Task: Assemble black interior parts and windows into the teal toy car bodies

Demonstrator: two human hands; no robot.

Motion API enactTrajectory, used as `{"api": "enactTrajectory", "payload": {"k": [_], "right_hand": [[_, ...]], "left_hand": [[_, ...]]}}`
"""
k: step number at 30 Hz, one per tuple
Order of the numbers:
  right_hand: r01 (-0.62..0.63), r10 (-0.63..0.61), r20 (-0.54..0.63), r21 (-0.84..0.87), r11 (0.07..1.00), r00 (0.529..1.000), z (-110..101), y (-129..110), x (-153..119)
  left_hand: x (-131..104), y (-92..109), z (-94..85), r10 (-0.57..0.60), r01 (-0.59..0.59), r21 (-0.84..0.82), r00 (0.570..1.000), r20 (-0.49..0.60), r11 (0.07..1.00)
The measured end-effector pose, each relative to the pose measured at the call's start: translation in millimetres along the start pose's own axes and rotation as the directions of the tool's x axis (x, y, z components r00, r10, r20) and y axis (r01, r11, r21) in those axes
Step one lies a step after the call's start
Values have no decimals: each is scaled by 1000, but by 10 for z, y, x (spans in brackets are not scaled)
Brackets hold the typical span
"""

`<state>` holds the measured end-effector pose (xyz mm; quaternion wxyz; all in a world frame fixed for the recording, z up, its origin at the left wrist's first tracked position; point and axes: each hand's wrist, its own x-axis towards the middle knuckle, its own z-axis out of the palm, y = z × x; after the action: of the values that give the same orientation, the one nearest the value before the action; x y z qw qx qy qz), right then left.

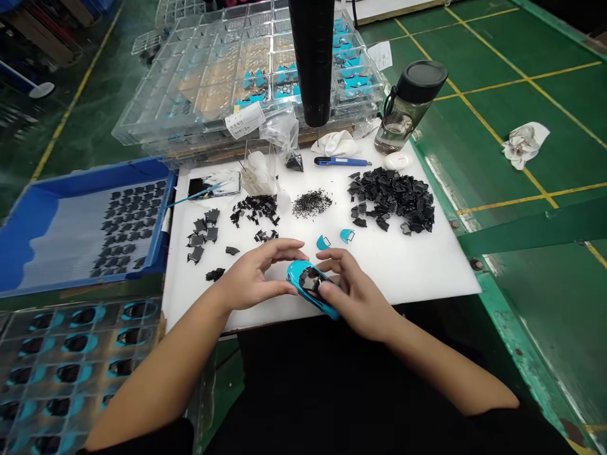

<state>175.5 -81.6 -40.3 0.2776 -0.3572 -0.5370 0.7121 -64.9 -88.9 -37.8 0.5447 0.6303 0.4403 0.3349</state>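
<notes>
Between my two hands, near the front edge of the white board (pixel 265 303), is a blue toy car body (pixel 298 272) with black parts in its middle. My left hand (pixel 260 272) grips its left end between thumb and fingers. On the right end, my right hand (pixel 353 291) closes round the body, its thumb over the black inner part. Two small blue car pieces (pixel 323 242) lie just beyond my fingers. Behind them are a heap of tiny dark screws or pins (pixel 310 203), small black pieces (pixel 256 210) and a large pile of black parts (pixel 398 196).
A black cylindrical tool (pixel 312 63) hangs over the board. Behind stand stacked clear compartment trays (pixel 199 69) and a water bottle (pixel 408 104). A blue knife (pixel 342 162) lies at the back. At left are a blue bin (pixel 28 221) and a tray of car bodies (pixel 71 360).
</notes>
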Motion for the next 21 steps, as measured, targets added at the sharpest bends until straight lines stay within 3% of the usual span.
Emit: {"api": "enactTrajectory", "payload": {"k": [2,4,9,13,16,18,20,21], "right_hand": [[202,-221,-15,-347,916,975,23,-12,-49],[306,-333,45,-525,794,942,53,22,-66],[401,-450,89,-628,667,888,99,145,-29],[410,-452,73,-567,715,889,67,110,2],[273,-287,6,-323,906,958,21,51,11],[50,-52,17,65,997,999,-3,38,10],[-170,131,114,474,864,985,-14,52,5],[-233,173,156,616,753,973,-15,66,2]], "left_hand": [[-8,33,-7,-21,21,15,1000,-23,1000],[-9,65,-16,-30,30,26,999,-28,999],[1,89,-4,-59,61,62,998,-34,996],[10,160,13,-79,83,111,996,-46,990],[80,360,-54,-140,141,247,990,-23,959],[227,564,-144,-105,118,361,993,-53,925],[496,801,-230,138,-45,388,967,-215,921],[673,922,-258,302,-171,365,892,-338,915]]}}
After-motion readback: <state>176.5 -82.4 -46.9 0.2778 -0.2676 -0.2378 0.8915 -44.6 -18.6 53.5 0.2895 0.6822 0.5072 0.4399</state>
